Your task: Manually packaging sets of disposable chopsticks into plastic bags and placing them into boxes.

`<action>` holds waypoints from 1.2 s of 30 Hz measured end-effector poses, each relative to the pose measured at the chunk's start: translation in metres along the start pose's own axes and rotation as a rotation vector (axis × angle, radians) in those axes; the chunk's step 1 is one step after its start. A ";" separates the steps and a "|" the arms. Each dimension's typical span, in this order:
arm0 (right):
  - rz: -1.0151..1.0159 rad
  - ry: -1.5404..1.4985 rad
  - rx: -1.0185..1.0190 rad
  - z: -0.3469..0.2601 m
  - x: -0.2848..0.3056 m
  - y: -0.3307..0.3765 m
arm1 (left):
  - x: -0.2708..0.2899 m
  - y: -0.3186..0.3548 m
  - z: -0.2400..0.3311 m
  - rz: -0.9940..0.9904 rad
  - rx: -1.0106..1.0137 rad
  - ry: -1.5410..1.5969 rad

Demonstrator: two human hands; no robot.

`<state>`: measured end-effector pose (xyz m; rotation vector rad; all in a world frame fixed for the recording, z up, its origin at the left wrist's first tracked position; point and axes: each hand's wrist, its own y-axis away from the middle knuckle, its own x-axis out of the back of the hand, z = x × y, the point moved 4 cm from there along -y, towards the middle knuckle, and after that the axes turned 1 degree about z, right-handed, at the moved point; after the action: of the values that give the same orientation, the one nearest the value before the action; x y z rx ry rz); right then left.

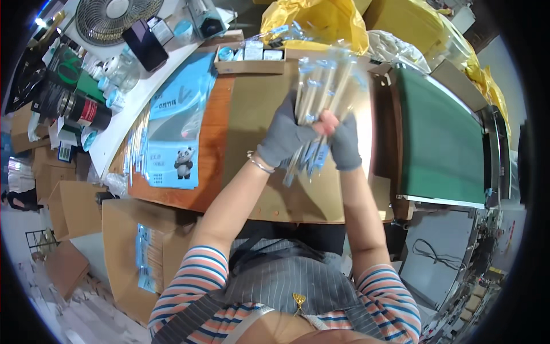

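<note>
A bundle of wrapped chopsticks [323, 86] in clear and blue film stands roughly upright above the table. My left hand [289, 135], in a grey glove with bare fingertips, is closed around its left side. On the right, my right hand [345, 143], gloved the same way, grips it too. The bare fingertips meet in front of the bundle, and its lower blue ends poke out below the hands. The upper ends look slightly blurred. To the left lie flat blue plastic bags [172, 160] printed with a panda, stacked on the table.
A brown mat [252, 172] covers the orange tabletop [212, 172]. A small carton [250, 67] stands at the back, near a yellow bag [349, 28]. A green conveyor belt [438, 137] is at right. Below left, an open box [123, 258] holds filled packs [148, 258].
</note>
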<state>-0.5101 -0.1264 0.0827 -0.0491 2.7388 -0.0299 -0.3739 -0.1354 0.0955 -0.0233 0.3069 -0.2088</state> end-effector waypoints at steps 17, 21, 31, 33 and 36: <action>-0.290 0.381 0.253 -0.040 -0.070 0.119 | -0.004 0.157 -0.003 -0.405 0.352 0.211; -0.655 0.001 -0.675 0.016 -0.063 0.147 | -0.007 0.219 -0.067 -0.199 0.591 0.601; -0.426 -0.225 -0.450 0.042 -0.073 0.156 | 0.308 0.220 0.018 0.094 -0.231 -2.152; -0.397 -0.214 -0.452 0.048 -0.062 0.153 | 0.315 0.211 0.021 -0.020 -0.081 -2.031; -0.355 -0.233 -0.478 0.049 -0.067 0.157 | 0.321 0.213 0.046 -0.187 0.043 -1.911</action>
<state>-0.4344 0.0324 0.0596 -0.6277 2.4112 0.4978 -0.0183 0.0055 0.0324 -0.1919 -1.6092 -0.2945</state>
